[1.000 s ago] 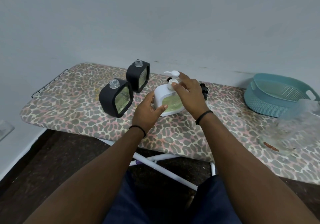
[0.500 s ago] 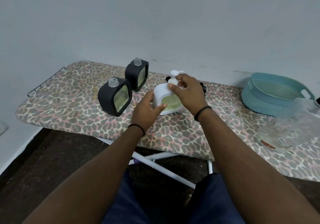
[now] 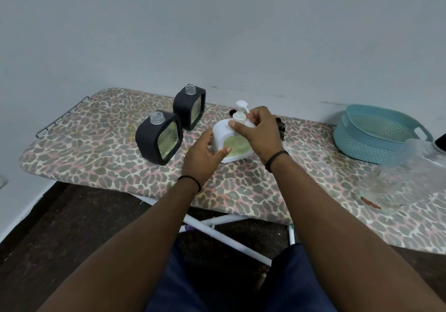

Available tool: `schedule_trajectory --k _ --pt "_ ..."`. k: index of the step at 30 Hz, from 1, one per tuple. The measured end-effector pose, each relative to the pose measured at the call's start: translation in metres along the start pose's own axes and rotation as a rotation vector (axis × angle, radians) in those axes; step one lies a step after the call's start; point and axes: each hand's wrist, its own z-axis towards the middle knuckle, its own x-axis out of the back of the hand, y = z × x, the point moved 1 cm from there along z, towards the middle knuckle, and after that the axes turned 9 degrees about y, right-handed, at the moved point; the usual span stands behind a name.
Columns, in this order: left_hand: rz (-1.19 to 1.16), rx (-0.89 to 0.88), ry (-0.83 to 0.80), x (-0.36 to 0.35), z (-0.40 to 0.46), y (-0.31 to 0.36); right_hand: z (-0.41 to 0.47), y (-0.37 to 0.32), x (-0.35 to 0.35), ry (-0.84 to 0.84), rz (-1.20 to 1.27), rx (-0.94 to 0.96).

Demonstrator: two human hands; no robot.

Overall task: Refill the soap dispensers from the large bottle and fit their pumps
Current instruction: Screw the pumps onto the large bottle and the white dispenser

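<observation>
A white soap dispenser (image 3: 223, 133) with green soap inside stands mid-board. My left hand (image 3: 205, 153) grips its lower left side. My right hand (image 3: 259, 132) curls around the collar of the white pump (image 3: 241, 111) seated on its neck. Two black dispensers stand to the left with bare necks: the near one (image 3: 158, 136) and the far one (image 3: 189, 108). Black pump parts (image 3: 280, 124) peek out behind my right hand, mostly hidden. The large clear bottle (image 3: 410, 164) lies at the right, blurred.
Everything rests on a leopard-print ironing board (image 3: 96, 152) set against a grey wall. A teal plastic basket (image 3: 379, 133) sits at the back right. White board legs (image 3: 217, 229) and dark floor lie below the near edge.
My right hand has shifted from the pump's nozzle down to its collar, and the nozzle now points away to the right. The left hand keeps its hold on the dispenser.
</observation>
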Motion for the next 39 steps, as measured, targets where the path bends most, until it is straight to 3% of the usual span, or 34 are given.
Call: schedule_trajectory --k 4,10,13,16,22,28,33,39 --pt "0.005 0.008 0.008 0.001 0.001 -0.001 0.0 -0.004 -0.005 -0.143 -0.048 0.014" --pt "0.006 0.009 -0.003 -0.001 0.001 -0.004 -0.001 -0.002 0.001 0.008 -0.005 0.024" --pt "-0.012 0.015 0.0 0.0 0.002 -0.003 0.0 -0.004 -0.006 -0.104 -0.117 0.066" --pt "-0.005 0.018 0.007 0.0 0.002 -0.003 0.003 -0.003 -0.003 -0.132 -0.065 -0.012" --pt "-0.028 0.006 -0.005 0.0 0.001 -0.002 -0.004 -0.008 -0.006 0.062 -0.107 0.068" --pt "-0.014 0.021 0.0 0.0 0.002 -0.003 -0.004 -0.009 -0.006 -0.1 -0.023 -0.045" --pt "-0.018 0.016 -0.014 -0.001 0.0 -0.001 -0.003 -0.005 0.0 -0.012 -0.016 -0.036" --pt "-0.002 0.031 -0.008 0.001 0.001 0.0 -0.001 -0.006 -0.003 -0.116 -0.015 -0.075"
